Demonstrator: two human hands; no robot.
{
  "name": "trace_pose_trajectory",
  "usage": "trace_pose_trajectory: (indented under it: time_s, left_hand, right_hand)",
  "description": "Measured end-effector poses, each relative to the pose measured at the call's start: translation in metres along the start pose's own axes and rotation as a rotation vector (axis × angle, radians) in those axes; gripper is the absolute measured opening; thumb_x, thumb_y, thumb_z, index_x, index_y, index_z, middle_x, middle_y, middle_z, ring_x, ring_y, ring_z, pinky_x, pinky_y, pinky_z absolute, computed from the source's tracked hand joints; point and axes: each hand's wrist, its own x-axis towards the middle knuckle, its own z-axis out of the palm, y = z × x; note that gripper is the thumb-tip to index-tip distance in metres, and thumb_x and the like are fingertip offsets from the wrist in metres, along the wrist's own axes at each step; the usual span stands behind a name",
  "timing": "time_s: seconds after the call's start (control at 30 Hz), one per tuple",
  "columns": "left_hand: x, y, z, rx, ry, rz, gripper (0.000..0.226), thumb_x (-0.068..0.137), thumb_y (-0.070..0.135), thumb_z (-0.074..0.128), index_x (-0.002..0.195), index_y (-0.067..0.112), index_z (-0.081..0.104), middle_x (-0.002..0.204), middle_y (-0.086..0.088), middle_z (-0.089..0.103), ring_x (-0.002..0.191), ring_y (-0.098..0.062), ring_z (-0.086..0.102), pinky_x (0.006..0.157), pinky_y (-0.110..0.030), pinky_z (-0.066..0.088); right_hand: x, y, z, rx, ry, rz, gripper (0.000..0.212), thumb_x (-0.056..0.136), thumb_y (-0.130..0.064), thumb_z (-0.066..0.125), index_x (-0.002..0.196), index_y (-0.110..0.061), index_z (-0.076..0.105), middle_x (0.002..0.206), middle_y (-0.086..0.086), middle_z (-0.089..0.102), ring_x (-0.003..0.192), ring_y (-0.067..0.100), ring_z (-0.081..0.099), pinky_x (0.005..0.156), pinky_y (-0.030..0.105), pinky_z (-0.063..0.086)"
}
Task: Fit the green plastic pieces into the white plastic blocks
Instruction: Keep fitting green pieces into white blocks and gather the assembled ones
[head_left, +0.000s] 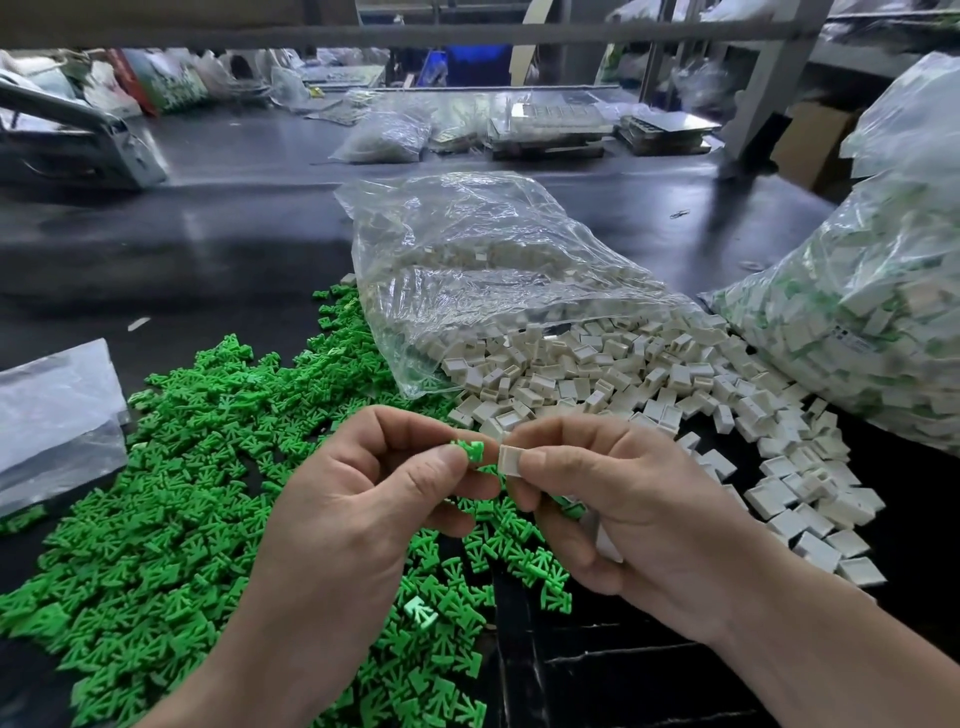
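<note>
My left hand (363, 499) pinches a small green plastic piece (471, 451) between thumb and forefinger. My right hand (628, 509) pinches a white plastic block (510, 460) just to the right of it, with a narrow gap between the two parts. Both hands hover above the dark table. A wide heap of loose green pieces (171, 493) covers the table at left and under my hands. Loose white blocks (623, 379) spill from a clear bag (467, 270) behind my hands and spread to the right.
A large clear bag with white blocks showing green (872, 312) stands at the right. A flat plastic bag (52, 415) lies at the left edge. Further bags, trays (550, 127) and a cardboard box (815, 140) sit at the back of the dark table (234, 218).
</note>
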Motion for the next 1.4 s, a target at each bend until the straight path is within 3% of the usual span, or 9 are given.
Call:
trace_pose_trajectory:
  time_s: [0.13,0.23,0.37,0.53,0.77,1.07,1.2,1.4]
  left_hand:
    - [-0.001,-0.001,-0.001,-0.049,0.013,-0.036,0.025,0.07,0.038,0.078,0.088,0.02,0.073,0.083,-0.013,0.072,0.077,-0.027,0.07,0.061,-0.028,0.055]
    - [-0.002,-0.003,0.0,-0.046,0.008,-0.058,0.031,0.07,0.041,0.079,0.09,0.018,0.073,0.076,-0.012,0.068,0.068,-0.024,0.065,0.06,-0.03,0.053]
    - [-0.003,-0.003,0.002,-0.048,0.014,-0.067,0.033,0.069,0.042,0.079,0.09,0.018,0.073,0.075,-0.009,0.068,0.066,-0.023,0.065,0.059,-0.03,0.053]
    - [-0.002,0.0,0.003,-0.103,0.011,-0.071,0.025,0.072,0.039,0.078,0.086,0.019,0.073,0.076,-0.011,0.068,0.064,-0.023,0.065,0.056,-0.029,0.052]
    - [-0.004,0.003,0.003,0.04,-0.015,-0.074,0.026,0.07,0.043,0.073,0.083,0.02,0.072,0.07,-0.009,0.067,0.061,-0.024,0.064,0.056,-0.028,0.053]
    - [0.004,0.012,-0.009,0.117,-0.222,-0.198,0.018,0.086,0.031,0.071,0.077,0.016,0.07,0.066,-0.004,0.064,0.058,-0.024,0.064,0.054,-0.03,0.052]
    - [0.007,0.013,-0.014,0.133,-0.289,-0.23,0.013,0.079,0.032,0.069,0.077,0.019,0.071,0.065,-0.004,0.065,0.058,-0.024,0.065,0.054,-0.03,0.054]
    - [0.005,0.006,-0.005,-0.027,-0.191,-0.222,0.028,0.067,0.041,0.078,0.078,0.015,0.071,0.067,-0.009,0.062,0.058,-0.027,0.063,0.053,-0.035,0.052]
  right_hand:
    - [-0.002,0.002,0.002,-0.11,0.001,-0.048,0.013,0.087,-0.032,0.075,0.086,-0.019,0.072,0.074,0.007,0.061,0.043,0.012,0.045,0.034,0.018,0.034]
    - [-0.004,0.004,0.005,-0.305,0.006,-0.094,0.023,0.09,-0.043,0.068,0.085,-0.02,0.067,0.07,0.009,0.059,0.046,0.015,0.045,0.037,0.022,0.037]
    - [-0.006,0.004,0.008,-0.43,0.034,-0.181,0.02,0.094,-0.04,0.061,0.083,-0.024,0.065,0.061,-0.003,0.058,0.043,0.007,0.048,0.039,0.018,0.038]
    - [-0.008,0.002,0.01,-0.445,0.038,-0.231,0.019,0.096,-0.037,0.06,0.084,-0.023,0.065,0.061,-0.007,0.057,0.043,0.005,0.048,0.041,0.016,0.038]
    - [-0.01,0.002,0.01,-0.527,0.046,-0.279,0.018,0.099,-0.032,0.061,0.087,-0.02,0.065,0.062,-0.006,0.057,0.044,0.006,0.048,0.041,0.018,0.038]
    - [-0.011,-0.007,0.006,-0.663,-0.024,-0.164,0.022,0.097,-0.041,0.06,0.085,-0.023,0.064,0.058,-0.01,0.052,0.045,0.003,0.042,0.043,0.02,0.036]
    - [-0.011,-0.007,0.008,-0.731,-0.066,-0.157,0.019,0.099,-0.04,0.061,0.085,-0.027,0.063,0.063,-0.008,0.052,0.051,0.004,0.043,0.049,0.027,0.038]
    - [-0.012,-0.002,0.015,-0.622,0.056,-0.169,0.026,0.097,-0.049,0.058,0.089,-0.025,0.062,0.058,-0.009,0.05,0.047,0.004,0.041,0.045,0.022,0.035]
